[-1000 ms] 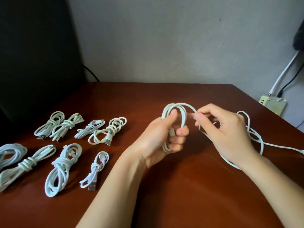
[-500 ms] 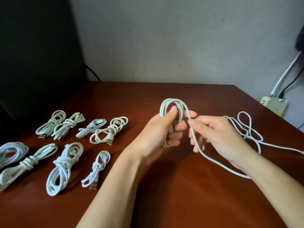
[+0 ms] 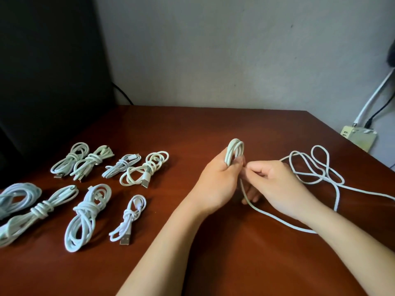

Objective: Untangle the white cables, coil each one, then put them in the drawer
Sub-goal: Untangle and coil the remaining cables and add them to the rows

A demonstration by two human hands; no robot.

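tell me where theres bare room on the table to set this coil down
Bare: the far strip of table along the wall; also the gap between the bundles and the left hand. Crowded: the left side, full of bundles, and the right, where the loose cable sprawls.

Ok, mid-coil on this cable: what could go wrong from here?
1. The loose tail lies in crossed loops to the right of the right hand; drawing it in could pull them into a knot.
2. The left hand grips the coil only low down, so its loops may splay or slip as more is added.
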